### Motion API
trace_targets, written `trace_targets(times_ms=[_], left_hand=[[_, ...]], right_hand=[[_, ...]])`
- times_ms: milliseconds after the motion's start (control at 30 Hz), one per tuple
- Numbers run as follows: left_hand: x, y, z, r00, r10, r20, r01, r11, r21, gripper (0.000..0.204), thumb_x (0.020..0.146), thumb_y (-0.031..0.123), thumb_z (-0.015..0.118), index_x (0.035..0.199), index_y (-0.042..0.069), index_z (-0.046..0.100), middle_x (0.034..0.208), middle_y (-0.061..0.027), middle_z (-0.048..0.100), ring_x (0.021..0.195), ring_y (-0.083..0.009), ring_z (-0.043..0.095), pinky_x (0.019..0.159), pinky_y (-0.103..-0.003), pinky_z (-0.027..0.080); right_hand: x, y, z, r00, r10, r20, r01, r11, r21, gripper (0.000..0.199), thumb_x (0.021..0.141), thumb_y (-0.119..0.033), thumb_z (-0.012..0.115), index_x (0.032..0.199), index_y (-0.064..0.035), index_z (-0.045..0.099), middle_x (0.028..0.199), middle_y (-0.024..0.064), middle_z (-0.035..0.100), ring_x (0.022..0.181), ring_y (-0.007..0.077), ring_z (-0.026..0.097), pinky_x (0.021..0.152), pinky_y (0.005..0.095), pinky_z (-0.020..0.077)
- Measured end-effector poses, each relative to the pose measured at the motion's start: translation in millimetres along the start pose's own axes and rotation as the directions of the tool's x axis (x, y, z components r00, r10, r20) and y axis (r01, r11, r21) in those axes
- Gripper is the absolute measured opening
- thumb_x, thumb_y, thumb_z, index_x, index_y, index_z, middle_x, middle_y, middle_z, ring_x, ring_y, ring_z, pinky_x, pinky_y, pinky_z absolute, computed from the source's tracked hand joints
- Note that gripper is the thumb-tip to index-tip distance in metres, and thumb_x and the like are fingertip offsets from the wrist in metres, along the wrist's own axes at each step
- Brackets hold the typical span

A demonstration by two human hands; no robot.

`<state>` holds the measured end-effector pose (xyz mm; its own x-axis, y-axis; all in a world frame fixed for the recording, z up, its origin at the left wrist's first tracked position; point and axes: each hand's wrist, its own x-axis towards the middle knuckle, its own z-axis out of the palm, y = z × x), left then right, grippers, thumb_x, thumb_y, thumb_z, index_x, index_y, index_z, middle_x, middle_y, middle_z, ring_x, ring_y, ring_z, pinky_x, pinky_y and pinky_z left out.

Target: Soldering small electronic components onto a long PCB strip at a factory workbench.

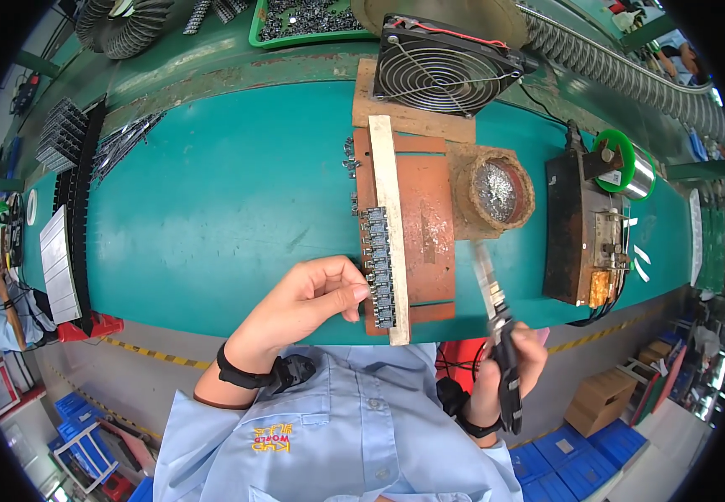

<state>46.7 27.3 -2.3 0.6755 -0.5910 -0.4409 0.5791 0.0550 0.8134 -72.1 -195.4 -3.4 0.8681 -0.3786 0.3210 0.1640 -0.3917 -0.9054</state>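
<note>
Bare green tabletop point(212, 209) left of jig point(413, 217)

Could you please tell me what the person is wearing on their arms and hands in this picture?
Both hands are bare, with no gloves. The left hand has a black band around its wrist with a small black box fixed to it. The right hand has a similar black band at the wrist. The sleeves are short and light blue, part of a buttoned shirt with a small orange and yellow mark on the chest.

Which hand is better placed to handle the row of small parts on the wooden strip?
Left, probably. The left hand already has its fingertips at the row of small parts on the wooden strip. The right hand is lower right, gripping pliers.
</note>
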Motion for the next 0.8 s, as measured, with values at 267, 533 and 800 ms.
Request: trace_targets(times_ms=[267,533,800], left_hand=[[0,-2,-1,1.0,0.004,0.007,-0.004,1.0,0.015,0.011,0.086,0.011,0.053,0.083,0.001,0.054,0.071,-0.0022,0.057,0.068,-0.0084,0.054,0.065,-0.022,0.043],[-2,-5,-3,1.0,0.021,0.016,-0.021,1.0,0.004,0.013,0.089,0.012,0.05,0.088,-0.001,0.055,0.075,-0.0023,0.058,0.07,-0.0078,0.054,0.066,-0.021,0.044],[-8,17,-15,0.982,0.111,-0.156,-0.046,0.927,0.371,0.014,0.088,0.012,0.052,0.088,-0.001,0.055,0.074,-0.0021,0.057,0.067,-0.0084,0.054,0.065,-0.021,0.043]], right_hand=[[24,-8,26,0.938,0.254,-0.235,-0.264,0.965,-0.011,0.036,0.074,-0.011,0.06,0.106,-0.0019,0.045,0.093,0.0069,0.048,0.077,0.0125,0.045,0.079,0.0242,0.0376],[19,21,30,0.962,0.215,-0.168,-0.161,0.944,0.287,0.043,0.076,-0.01,0.062,0.111,-0.0037,0.039,0.088,0.0069,0.047,0.073,0.0118,0.045,0.066,0.0233,0.0368],[16,23,31,0.971,0.181,-0.154,-0.131,0.948,0.289,0.039,0.076,-0.012,0.062,0.105,-0.006,0.037,0.088,0.0064,0.044,0.069,0.0111,0.042,0.063,0.0224,0.0357]])
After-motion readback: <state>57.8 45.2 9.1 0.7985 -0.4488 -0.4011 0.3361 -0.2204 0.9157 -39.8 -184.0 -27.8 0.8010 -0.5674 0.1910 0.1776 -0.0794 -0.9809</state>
